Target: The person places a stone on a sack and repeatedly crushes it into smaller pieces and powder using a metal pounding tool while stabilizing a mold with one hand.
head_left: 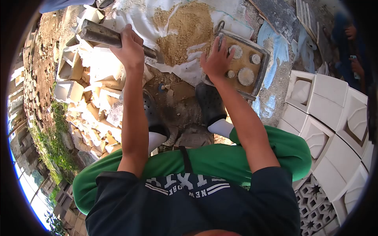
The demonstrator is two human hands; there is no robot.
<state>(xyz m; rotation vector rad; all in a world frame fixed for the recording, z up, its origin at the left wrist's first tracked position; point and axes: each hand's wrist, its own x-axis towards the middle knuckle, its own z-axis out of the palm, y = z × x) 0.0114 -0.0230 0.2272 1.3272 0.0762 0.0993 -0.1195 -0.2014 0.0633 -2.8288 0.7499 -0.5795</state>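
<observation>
My left hand [132, 49] is closed around a thick dark bar [101, 34], whose wider end points to the upper left. The bar's thinner end reaches past my fingers over the white sheeting. My right hand [217, 59] has its fingers spread at the left edge of a rectangular dark-framed mould [255, 91]. Sand-coloured material fills the mould around several pale round pieces, such as a large disc [246, 76] and a smaller one [255, 59]. A metal loop handle [220, 26] stands at its upper corner. Whether my right palm presses on the mould I cannot tell.
A heap of tan sand [185, 29] lies on white sheeting [141, 11] ahead. Broken pale blocks [100, 102] pile up on the left. Stacked white moulded blocks [325, 100] stand on the right. At the far right a person [348, 51] stands in shadow.
</observation>
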